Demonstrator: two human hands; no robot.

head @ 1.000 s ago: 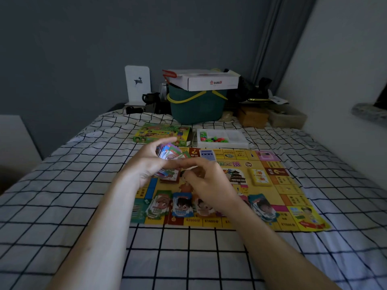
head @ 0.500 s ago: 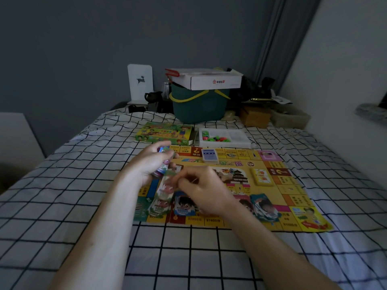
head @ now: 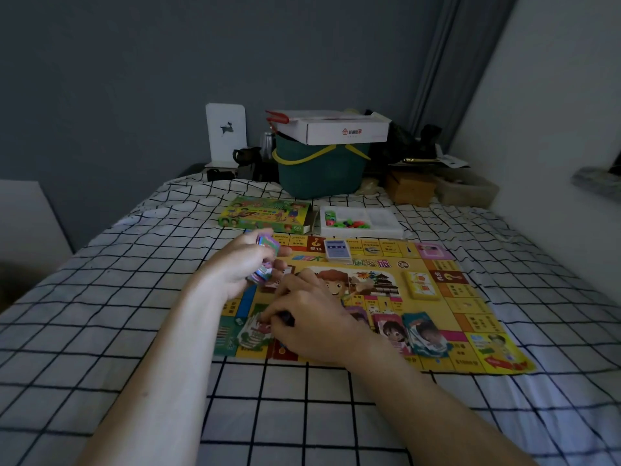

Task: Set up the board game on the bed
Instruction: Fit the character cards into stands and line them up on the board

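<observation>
A yellow game board [head: 447,297] lies flat on the checked bed sheet. My left hand [head: 238,267] grips a stack of colourful cards [head: 267,260] above the board's left edge. My right hand [head: 302,324] is lowered onto the board's near-left corner, its fingers curled over a card pile [head: 253,332] there; whether it pinches a card is hidden. More character card piles [head: 393,331] [head: 425,334] lie along the near edge. A blue-backed deck [head: 337,250] and a yellow deck [head: 421,285] sit on the board.
The green game box [head: 265,215] and a white tray of coloured pieces [head: 361,222] lie beyond the board. A green basket [head: 319,169] topped by a white carton stands at the bed's head, with a cardboard box [head: 410,188] beside it. A white wall runs along the right.
My right hand moved down and left from the stack in my left hand to the card pile at the board's near-left corner. My left hand stayed nearly in place.
</observation>
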